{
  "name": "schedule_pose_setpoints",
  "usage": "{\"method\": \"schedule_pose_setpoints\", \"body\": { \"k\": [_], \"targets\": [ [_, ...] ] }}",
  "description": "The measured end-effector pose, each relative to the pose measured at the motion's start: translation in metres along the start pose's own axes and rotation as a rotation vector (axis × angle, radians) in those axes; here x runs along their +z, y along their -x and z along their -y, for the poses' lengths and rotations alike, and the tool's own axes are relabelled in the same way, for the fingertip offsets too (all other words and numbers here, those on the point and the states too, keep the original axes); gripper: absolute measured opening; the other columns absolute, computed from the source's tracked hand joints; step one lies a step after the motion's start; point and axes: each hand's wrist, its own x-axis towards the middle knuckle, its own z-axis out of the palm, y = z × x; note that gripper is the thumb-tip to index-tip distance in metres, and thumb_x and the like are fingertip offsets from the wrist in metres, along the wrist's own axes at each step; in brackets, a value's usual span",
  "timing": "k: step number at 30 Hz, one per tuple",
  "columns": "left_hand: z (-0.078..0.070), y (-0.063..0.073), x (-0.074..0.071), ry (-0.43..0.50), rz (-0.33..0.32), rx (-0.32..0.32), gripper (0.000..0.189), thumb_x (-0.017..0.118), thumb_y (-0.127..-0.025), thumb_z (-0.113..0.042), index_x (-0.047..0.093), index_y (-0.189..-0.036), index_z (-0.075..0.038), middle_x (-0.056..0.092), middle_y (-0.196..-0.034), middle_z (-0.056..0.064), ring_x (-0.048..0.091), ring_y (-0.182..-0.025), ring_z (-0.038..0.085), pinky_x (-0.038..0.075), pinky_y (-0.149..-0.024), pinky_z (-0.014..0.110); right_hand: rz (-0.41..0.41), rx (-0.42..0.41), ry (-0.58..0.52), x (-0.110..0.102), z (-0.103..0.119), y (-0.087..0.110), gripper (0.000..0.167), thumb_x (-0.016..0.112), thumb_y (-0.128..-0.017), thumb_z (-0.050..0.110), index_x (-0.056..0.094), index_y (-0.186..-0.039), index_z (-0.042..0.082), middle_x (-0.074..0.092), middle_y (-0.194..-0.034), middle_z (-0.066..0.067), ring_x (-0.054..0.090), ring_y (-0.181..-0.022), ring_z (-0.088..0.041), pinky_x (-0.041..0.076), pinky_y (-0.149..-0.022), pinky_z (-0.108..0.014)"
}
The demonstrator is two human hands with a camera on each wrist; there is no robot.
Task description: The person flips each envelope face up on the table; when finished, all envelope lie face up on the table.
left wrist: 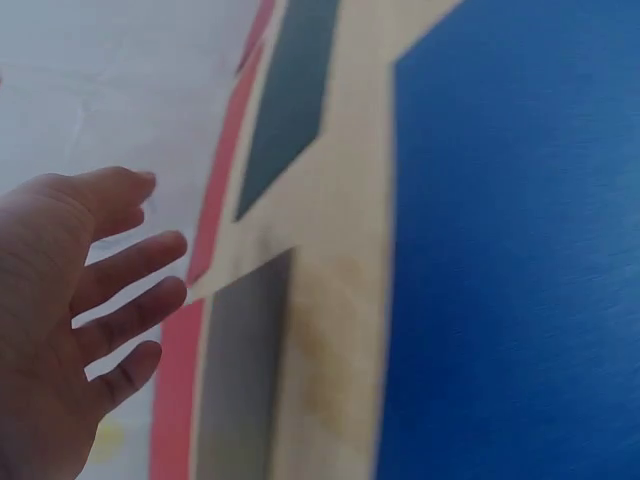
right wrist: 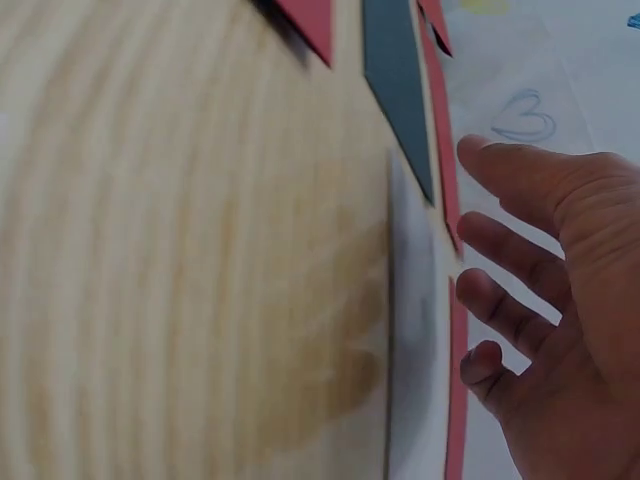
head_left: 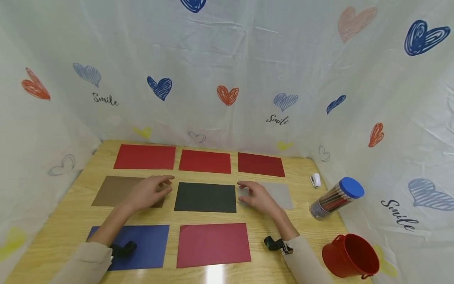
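My left hand (head_left: 150,192) hovers over the brown sheet (head_left: 115,191), fingers loosely bent with nothing in them. Over the grey sheet (head_left: 278,194) is my right hand (head_left: 258,197), its fingers also relaxed and holding nothing. Between the two hands lies a dark green-black sheet (head_left: 205,197). Behind it, three red sheets form a row: left (head_left: 144,157), middle (head_left: 205,161) and right (head_left: 261,164). In front are a blue sheet (head_left: 147,244), partly covered by the left forearm, and a crimson sheet (head_left: 213,245). In the left wrist view the blue sheet looms large.
On the table's right side stand a red bucket (head_left: 337,258) and a clear jar of pencils (head_left: 335,199) with a blue lid. A small white stapler-like item (head_left: 315,180) lies behind the jar. A white curtain (head_left: 198,47) printed with hearts hangs round the table (head_left: 71,213).
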Motion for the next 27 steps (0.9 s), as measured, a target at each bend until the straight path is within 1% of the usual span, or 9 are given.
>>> {"method": "schedule_pose_setpoints", "body": {
  "k": [2,5,8,11,15,17,19,23,27],
  "targets": [
    [0.000,0.001,0.008,-0.002,0.006,0.038,0.044,0.069,-0.096,-0.025,0.062,-0.136,-0.007,0.072,-0.113,0.005,0.068,-0.094,0.020,0.056,-0.080,0.044,0.027,-0.002,0.014,0.004,-0.001,0.002,0.056,0.075,-0.092,0.024,0.056,-0.144,0.015,0.064,-0.132,0.001,0.059,-0.110,-0.020,0.050,-0.091,-0.041],
    [-0.002,0.002,0.018,-0.011,0.004,0.076,0.043,0.072,-0.094,-0.020,0.064,-0.133,-0.007,0.073,-0.111,0.005,0.066,-0.092,0.018,0.055,-0.079,0.041,0.047,-0.006,0.056,0.009,-0.001,0.005,0.058,0.076,-0.092,0.026,0.055,-0.145,0.017,0.061,-0.138,0.000,0.055,-0.128,-0.023,0.048,-0.101,-0.046],
    [-0.005,0.003,0.025,-0.030,-0.004,0.103,0.041,0.073,-0.093,-0.017,0.065,-0.132,-0.006,0.074,-0.110,0.006,0.067,-0.094,0.021,0.054,-0.080,0.043,0.045,-0.008,0.114,0.013,0.001,0.005,0.058,0.076,-0.091,0.027,0.056,-0.145,0.018,0.060,-0.140,0.000,0.054,-0.130,-0.024,0.046,-0.104,-0.046],
    [-0.008,0.004,0.029,-0.047,-0.016,0.109,0.040,0.073,-0.092,-0.015,0.066,-0.131,-0.007,0.074,-0.108,0.006,0.069,-0.096,0.024,0.055,-0.081,0.045,0.044,-0.003,0.149,0.016,0.005,0.006,0.057,0.076,-0.091,0.028,0.057,-0.144,0.019,0.061,-0.139,0.000,0.054,-0.130,-0.023,0.043,-0.108,-0.045],
    [-0.011,0.006,0.031,-0.029,-0.025,0.090,0.039,0.073,-0.092,-0.013,0.066,-0.130,-0.007,0.074,-0.108,0.006,0.068,-0.095,0.024,0.055,-0.080,0.044,0.043,0.001,0.155,0.020,0.009,0.008,0.055,0.077,-0.091,0.028,0.059,-0.142,0.020,0.062,-0.137,0.000,0.056,-0.126,-0.022,0.046,-0.104,-0.043],
    [-0.010,0.007,0.032,0.006,-0.018,0.068,0.040,0.072,-0.093,-0.012,0.065,-0.131,-0.006,0.074,-0.109,0.007,0.067,-0.095,0.024,0.054,-0.080,0.042,0.039,0.003,0.154,0.021,0.011,0.009,0.054,0.076,-0.091,0.028,0.059,-0.142,0.020,0.062,-0.137,0.000,0.056,-0.123,-0.021,0.049,-0.098,-0.042],
    [-0.009,0.007,0.033,0.042,-0.007,0.045,0.041,0.071,-0.093,-0.011,0.064,-0.133,-0.006,0.073,-0.112,0.008,0.064,-0.094,0.021,0.053,-0.079,0.040,0.035,0.000,0.156,0.022,0.013,0.009,0.053,0.076,-0.091,0.028,0.060,-0.141,0.019,0.062,-0.137,0.000,0.056,-0.122,-0.021,0.050,-0.097,-0.042],
    [-0.006,0.005,0.033,0.129,0.008,-0.001,0.047,0.070,-0.093,-0.009,0.058,-0.139,-0.003,0.070,-0.120,0.014,0.056,-0.083,0.016,0.047,-0.071,0.033,0.033,-0.006,0.184,0.021,0.014,0.009,0.053,0.076,-0.091,0.029,0.060,-0.141,0.020,0.062,-0.136,0.000,0.056,-0.123,-0.021,0.049,-0.098,-0.042],
    [-0.004,-0.001,0.032,0.179,0.013,-0.015,0.054,0.071,-0.093,-0.009,0.053,-0.143,-0.001,0.068,-0.124,0.018,0.050,-0.079,0.013,0.041,-0.068,0.030,0.034,-0.020,0.201,0.020,0.015,0.008,0.053,0.076,-0.092,0.030,0.060,-0.141,0.019,0.062,-0.136,0.000,0.055,-0.126,-0.023,0.047,-0.102,-0.043]
  ]
}}
